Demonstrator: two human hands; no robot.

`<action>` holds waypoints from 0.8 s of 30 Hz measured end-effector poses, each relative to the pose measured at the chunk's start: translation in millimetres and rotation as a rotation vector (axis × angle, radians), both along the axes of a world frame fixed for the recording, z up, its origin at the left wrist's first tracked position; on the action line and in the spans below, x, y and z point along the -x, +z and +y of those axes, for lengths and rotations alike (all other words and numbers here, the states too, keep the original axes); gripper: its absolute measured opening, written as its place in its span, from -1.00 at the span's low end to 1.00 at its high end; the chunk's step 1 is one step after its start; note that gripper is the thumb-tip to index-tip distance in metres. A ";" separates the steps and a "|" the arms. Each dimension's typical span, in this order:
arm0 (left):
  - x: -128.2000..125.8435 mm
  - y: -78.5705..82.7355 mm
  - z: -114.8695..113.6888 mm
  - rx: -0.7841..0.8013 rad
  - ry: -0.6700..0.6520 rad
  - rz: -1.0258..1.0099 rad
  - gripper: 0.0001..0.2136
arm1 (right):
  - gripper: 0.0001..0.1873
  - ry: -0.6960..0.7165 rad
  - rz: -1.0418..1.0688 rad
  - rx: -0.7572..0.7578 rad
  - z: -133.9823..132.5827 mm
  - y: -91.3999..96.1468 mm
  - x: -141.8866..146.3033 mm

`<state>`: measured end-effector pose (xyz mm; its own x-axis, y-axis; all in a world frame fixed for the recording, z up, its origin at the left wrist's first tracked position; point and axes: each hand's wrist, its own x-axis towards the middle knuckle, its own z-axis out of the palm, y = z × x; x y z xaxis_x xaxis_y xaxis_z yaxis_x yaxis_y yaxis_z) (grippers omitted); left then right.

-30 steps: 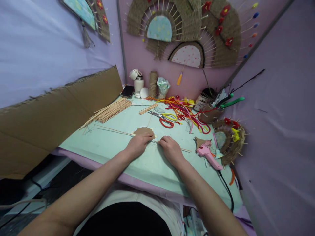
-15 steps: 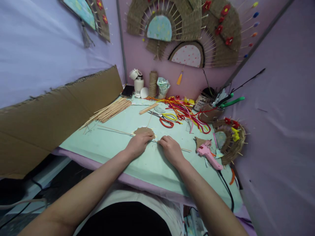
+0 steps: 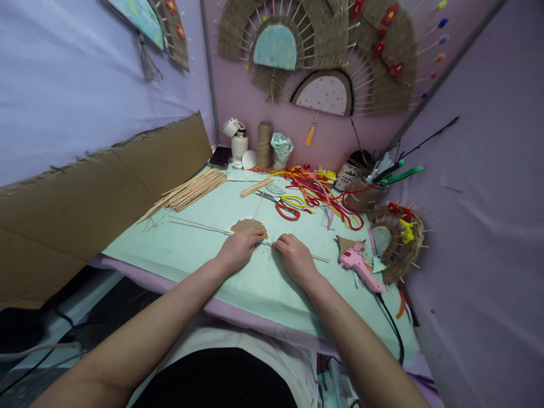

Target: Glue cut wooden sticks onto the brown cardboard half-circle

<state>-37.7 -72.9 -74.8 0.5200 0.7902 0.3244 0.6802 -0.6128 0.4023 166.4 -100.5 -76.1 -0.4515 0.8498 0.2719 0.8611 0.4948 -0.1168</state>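
Note:
A brown cardboard half-disc lies on the pale green table cover, with thin wooden sticks running out from under it to the left, upward and to the right. My left hand rests on the near edge of the half-disc, fingers curled down. My right hand is closed just to its right, its fingertips pinched on a thin stick that lies along the table. The two hands nearly touch.
A bundle of wooden sticks lies at the left, red-handled scissors and coloured pipe cleaners behind the hands. A pink glue gun and a woven fan sit at the right. Cardboard sheet leans at left.

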 end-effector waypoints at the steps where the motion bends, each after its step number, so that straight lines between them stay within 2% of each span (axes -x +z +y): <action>1: -0.2 0.2 -0.2 -0.001 0.002 0.004 -0.58 | -0.80 -0.002 0.001 0.000 -0.1 0.2 0.0; 24: -0.5 -1.6 1.4 0.000 -0.001 -0.013 -0.59 | -0.74 0.000 0.002 0.018 0.1 1.6 0.3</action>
<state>-37.2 -71.5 -76.4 0.5164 0.7898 0.3309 0.6743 -0.6133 0.4114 166.1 -100.4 -74.5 -0.4506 0.8548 0.2574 0.8610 0.4923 -0.1279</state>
